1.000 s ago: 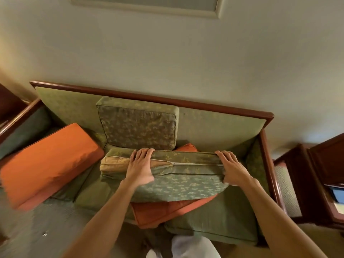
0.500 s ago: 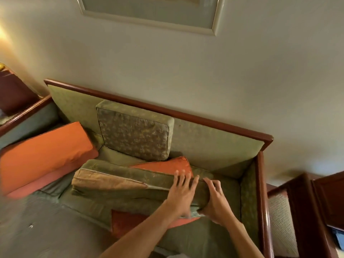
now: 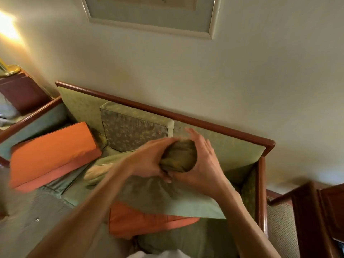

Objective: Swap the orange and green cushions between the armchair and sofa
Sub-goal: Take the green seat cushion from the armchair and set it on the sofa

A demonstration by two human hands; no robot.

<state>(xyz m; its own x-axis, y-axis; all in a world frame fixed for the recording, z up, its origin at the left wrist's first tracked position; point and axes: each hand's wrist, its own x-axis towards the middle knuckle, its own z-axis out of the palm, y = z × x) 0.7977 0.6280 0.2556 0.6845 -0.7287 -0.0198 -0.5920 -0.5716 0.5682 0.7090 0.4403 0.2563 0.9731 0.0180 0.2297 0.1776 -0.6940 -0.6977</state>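
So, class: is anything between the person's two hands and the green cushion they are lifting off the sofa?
Nothing visible. The left hand and the right hand both have a grip directly on one end of the green cushion. It lies over an orange cushion on the sofa, which is below it, not between.

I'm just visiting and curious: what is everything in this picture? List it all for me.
sofa: one, green with a dark wood frame, against the wall
green cushion: one, held end-on above the seat
patterned green cushion: one, upright against the sofa back
orange cushion: one, leaning at the sofa's left end
second orange cushion: one, on the seat under the held cushion
framed picture: one, pale frame, on the wall
wooden chair: one, dark, at right
left hand: grips the held cushion's end
right hand: grips the same end
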